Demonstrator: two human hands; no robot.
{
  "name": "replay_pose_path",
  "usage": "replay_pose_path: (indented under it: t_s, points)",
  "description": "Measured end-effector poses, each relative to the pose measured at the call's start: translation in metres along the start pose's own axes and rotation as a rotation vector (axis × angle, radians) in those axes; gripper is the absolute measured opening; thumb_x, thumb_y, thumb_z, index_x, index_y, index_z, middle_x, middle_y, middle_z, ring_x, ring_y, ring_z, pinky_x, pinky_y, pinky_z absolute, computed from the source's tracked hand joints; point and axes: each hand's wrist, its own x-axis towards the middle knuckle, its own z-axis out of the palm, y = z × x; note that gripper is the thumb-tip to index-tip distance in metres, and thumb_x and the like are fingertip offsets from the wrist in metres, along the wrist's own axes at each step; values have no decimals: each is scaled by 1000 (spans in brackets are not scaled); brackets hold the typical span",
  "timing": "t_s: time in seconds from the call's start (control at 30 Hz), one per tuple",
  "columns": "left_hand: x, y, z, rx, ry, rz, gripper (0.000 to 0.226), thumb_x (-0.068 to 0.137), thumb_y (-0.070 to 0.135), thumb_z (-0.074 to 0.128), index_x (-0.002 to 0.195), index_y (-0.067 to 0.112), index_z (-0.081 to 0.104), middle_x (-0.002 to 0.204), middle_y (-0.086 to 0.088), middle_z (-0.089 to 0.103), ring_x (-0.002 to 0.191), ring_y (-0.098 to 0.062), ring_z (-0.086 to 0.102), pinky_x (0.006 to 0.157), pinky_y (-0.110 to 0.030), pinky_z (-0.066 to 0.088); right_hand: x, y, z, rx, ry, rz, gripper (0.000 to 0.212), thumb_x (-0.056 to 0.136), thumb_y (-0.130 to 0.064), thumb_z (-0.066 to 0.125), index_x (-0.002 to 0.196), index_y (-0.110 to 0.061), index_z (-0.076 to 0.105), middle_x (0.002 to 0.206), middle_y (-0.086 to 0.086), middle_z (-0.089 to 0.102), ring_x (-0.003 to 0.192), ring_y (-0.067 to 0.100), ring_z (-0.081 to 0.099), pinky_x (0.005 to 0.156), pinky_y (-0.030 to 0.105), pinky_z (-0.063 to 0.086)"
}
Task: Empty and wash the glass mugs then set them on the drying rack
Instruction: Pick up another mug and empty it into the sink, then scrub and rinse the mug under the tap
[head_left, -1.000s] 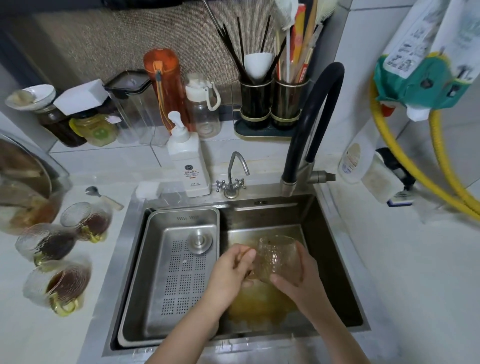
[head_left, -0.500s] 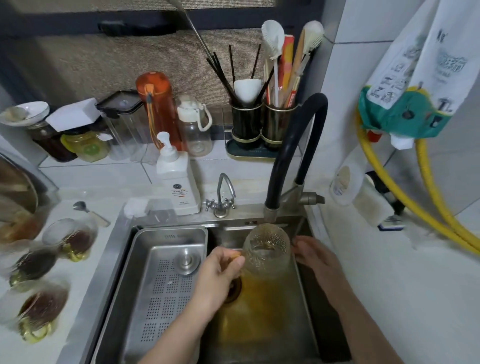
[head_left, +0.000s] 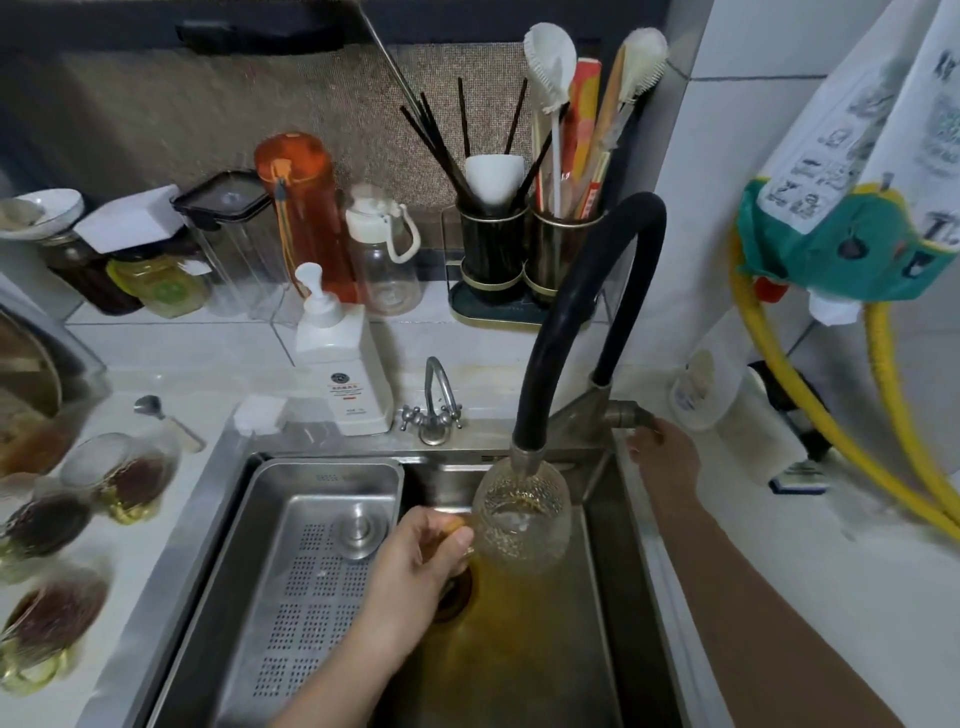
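One mug held upright by its handle in the left hand, mouth directly under the faucet spout; right hand fingers curled round the lever beside it.

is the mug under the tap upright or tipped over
Upright. The glass mug sits mouth-up directly beneath the black faucet's spout, with the left hand gripping its handle, above the sink.
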Motion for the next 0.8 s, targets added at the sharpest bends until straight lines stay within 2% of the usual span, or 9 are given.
replay_pose_path:
  t_s: [0.1, 0.27, 0.37, 0.43, 0.5, 0.57, 0.67, 0.77, 0.8]
  points:
    - [2, 1, 0, 14, 6, -7, 3, 86, 11, 64, 87, 9, 62, 79, 0, 67, 77, -10, 66, 86, -42, 56, 11, 7, 0, 110, 49, 61, 27, 91, -20, 50, 65, -19, 56, 74, 9, 64, 86, 41, 66, 89, 55, 51]
    - [5, 2, 0, 47, 4, -9, 3, 84, 16, 66, 86, 15, 64, 82, 0, 70, 84, -18, 67, 89, -49, 53, 15, 11, 0, 208, 62, 94, 21, 95, -14, 51, 77, -16, 63, 84, 14, 66, 93, 41, 66, 92, 56, 50]
    - [6, 2, 1, 70, 2, -7, 4, 84, 18, 66, 87, 16, 64, 83, -1, 70, 85, -21, 67, 89, -51, 53, 16, 11, -1, 313, 59, 97, 18, 97, -10, 49, 103, -2, 65, 92, 17, 65, 91, 35, 66, 91, 47, 53]
    - [7, 3, 1, 70, -3, -6, 4, 84, 18, 66, 86, 16, 63, 82, 0, 70, 83, -20, 67, 88, -51, 53, 20, 14, -3, 351, 53, 100, 23, 97, -7, 49, 110, 7, 61, 95, 21, 63, 75, 18, 69, 76, 30, 57]
    - [8, 3, 2, 68, -6, -2, 4, 84, 15, 65, 87, 12, 63, 81, -1, 70, 81, -17, 67, 87, -49, 54, 25, 19, -3, 357, 49, 98, 25, 97, -6, 48, 112, 11, 59, 94, 20, 61, 54, 0, 65, 58, 16, 53]
    - [8, 4, 3, 67, -5, 2, 4, 85, 12, 64, 87, 10, 62, 81, -2, 69, 80, -15, 67, 86, -46, 55, 29, 24, -2, 336, 45, 104, 26, 97, -7, 49, 112, 11, 59, 94, 18, 62, 50, -4, 63, 55, 12, 52]
    - [8, 4, 2, 49, -7, -3, 2, 86, 8, 63, 87, 8, 61, 82, -4, 67, 78, -11, 66, 85, -42, 56, 27, 20, -2, 332, 47, 111, 25, 97, -8, 48, 109, 11, 59, 94, 20, 62, 53, 0, 64, 60, 16, 54]
    - [7, 0, -1, 57, -5, -11, 2, 86, 8, 63, 87, 9, 62, 79, -1, 68, 77, -12, 65, 84, -42, 55, 3, 8, -4, 267, -11, 151, 18, 97, -11, 48, 101, 1, 60, 107, 26, 64, 85, 26, 66, 87, 40, 53]
    - [7, -1, -3, 64, -9, -11, 2, 86, 10, 64, 87, 9, 62, 79, -1, 68, 78, -15, 66, 84, -43, 55, -13, 4, -5, 229, -48, 155, 18, 96, -13, 50, 103, -1, 60, 108, 24, 64, 94, 32, 64, 92, 43, 50]
